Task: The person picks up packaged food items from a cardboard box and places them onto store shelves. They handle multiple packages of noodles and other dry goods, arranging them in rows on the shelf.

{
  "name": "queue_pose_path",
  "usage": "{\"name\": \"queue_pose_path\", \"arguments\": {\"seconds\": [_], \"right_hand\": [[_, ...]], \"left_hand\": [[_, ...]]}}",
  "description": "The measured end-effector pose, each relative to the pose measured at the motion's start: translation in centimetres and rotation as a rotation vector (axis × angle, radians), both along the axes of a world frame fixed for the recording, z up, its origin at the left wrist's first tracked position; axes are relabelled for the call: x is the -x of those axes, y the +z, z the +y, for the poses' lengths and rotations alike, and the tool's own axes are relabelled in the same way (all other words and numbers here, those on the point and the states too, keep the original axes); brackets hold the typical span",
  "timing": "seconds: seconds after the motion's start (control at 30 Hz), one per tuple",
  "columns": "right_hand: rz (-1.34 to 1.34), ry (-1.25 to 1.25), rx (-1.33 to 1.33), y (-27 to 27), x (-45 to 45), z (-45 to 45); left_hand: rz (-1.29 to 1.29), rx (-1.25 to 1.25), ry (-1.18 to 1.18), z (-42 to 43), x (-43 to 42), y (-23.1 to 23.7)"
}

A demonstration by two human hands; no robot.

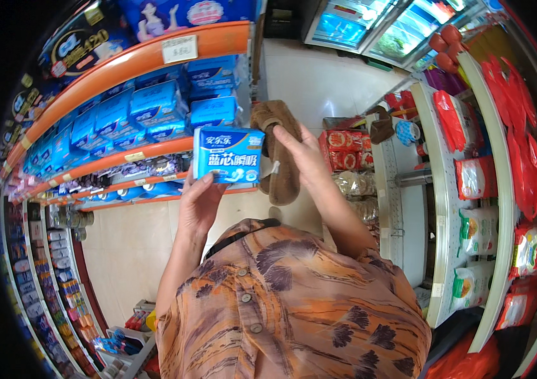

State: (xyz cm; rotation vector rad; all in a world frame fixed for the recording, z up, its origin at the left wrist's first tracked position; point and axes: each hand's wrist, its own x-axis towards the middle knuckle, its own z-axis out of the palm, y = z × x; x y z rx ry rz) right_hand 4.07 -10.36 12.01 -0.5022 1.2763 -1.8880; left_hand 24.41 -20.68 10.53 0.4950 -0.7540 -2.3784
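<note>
My left hand point(202, 201) grips the lower edge of a blue plastic-wrapped pack of sanitary pads point(228, 154), its printed front turned up toward me. In my right hand point(304, 150) is a brown, fleecy cloth-like item point(285, 182) with a small white tag, my thumb pressed over its upper part. It lies just right of the pack, and I cannot tell whether the two touch. Rows of similar blue packs point(154, 102) stand on the orange-edged shelf point(131, 156) to the left, close beyond the pack I hold.
Larger dark packs point(83, 45) fill the upper left shelf. On the right, white shelving point(432, 189) carries red and white bags point(477, 177). Red packages point(346, 147) sit low beyond my right arm. A glass-door cooler point(372, 28) stands past the tiled floor point(301, 66).
</note>
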Motion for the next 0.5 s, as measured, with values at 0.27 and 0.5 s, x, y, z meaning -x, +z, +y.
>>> {"name": "queue_pose_path", "arguments": {"seconds": [0.27, 0.5], "right_hand": [[-0.081, 0.007, -0.042, 0.3, -0.6, -0.3], [0.053, -0.132, -0.015, 1.7, -1.4, -0.1]], "left_hand": [[0.017, -0.072, 0.011, -0.4, -0.6, -0.1], [-0.039, -0.09, 0.059, -0.7, -1.0, -0.1]]}}
